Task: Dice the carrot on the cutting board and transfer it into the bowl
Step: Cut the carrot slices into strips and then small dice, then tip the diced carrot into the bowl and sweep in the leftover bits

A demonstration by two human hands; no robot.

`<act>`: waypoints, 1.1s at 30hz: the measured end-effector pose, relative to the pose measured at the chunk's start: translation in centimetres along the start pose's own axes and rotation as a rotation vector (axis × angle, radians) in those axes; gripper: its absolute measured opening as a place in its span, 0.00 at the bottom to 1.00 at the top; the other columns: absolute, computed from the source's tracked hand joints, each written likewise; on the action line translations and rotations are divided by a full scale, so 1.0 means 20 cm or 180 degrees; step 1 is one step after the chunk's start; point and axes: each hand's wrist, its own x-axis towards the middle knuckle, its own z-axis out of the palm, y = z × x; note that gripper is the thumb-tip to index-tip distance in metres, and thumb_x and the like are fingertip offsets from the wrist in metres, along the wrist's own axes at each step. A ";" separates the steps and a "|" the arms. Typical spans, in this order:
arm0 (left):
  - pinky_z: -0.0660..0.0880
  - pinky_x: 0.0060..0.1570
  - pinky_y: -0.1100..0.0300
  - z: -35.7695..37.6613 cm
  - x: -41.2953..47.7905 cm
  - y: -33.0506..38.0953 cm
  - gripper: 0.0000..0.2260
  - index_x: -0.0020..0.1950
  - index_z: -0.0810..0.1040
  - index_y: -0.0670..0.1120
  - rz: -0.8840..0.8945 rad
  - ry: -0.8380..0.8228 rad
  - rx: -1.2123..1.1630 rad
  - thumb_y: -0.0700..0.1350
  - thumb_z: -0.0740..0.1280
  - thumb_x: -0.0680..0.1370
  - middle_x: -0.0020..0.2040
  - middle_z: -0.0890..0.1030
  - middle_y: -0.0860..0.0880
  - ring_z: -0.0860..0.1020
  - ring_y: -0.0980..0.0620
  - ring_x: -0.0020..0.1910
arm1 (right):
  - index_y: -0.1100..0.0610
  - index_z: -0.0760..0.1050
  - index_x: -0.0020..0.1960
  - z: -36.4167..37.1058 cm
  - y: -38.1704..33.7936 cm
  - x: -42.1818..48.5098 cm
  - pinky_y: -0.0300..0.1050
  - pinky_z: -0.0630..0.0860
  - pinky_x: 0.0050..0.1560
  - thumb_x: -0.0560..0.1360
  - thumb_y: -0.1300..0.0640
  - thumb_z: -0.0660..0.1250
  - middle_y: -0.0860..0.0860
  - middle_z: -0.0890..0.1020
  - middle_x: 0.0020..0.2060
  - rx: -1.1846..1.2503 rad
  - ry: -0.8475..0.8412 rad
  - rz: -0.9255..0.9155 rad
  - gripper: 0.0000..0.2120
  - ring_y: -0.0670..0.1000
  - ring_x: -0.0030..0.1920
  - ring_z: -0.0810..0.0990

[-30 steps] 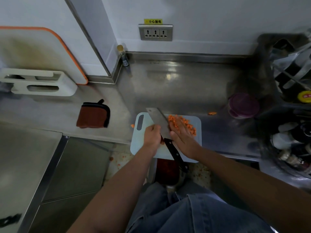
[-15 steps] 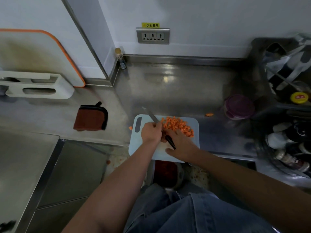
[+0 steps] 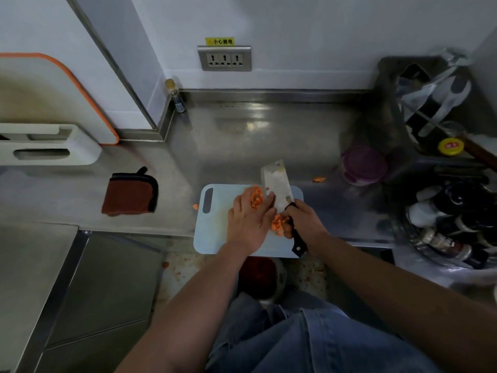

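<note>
At frame centre, the right hand (image 3: 304, 224) clamps the cleaver (image 3: 277, 183); the left hand (image 3: 248, 223), fingers (image 3: 267, 200) straight, presses carrot dice (image 3: 255, 197) bladeward; a slip could cut them.

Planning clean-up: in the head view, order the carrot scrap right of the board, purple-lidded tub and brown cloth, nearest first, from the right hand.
From the right hand, gripping the knife:
1. carrot scrap, just beyond it, rightward.
2. purple-lidded tub, farther back right.
3. brown cloth, far left.
</note>
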 end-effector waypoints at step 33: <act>0.64 0.63 0.49 0.02 0.07 0.08 0.25 0.61 0.76 0.48 -0.0362 0.0493 0.0881 0.63 0.69 0.70 0.64 0.72 0.46 0.66 0.44 0.64 | 0.49 0.67 0.72 -0.37 0.07 0.01 0.50 0.76 0.50 0.81 0.51 0.58 0.49 0.74 0.55 -0.3017 0.0694 -0.1135 0.19 0.50 0.52 0.75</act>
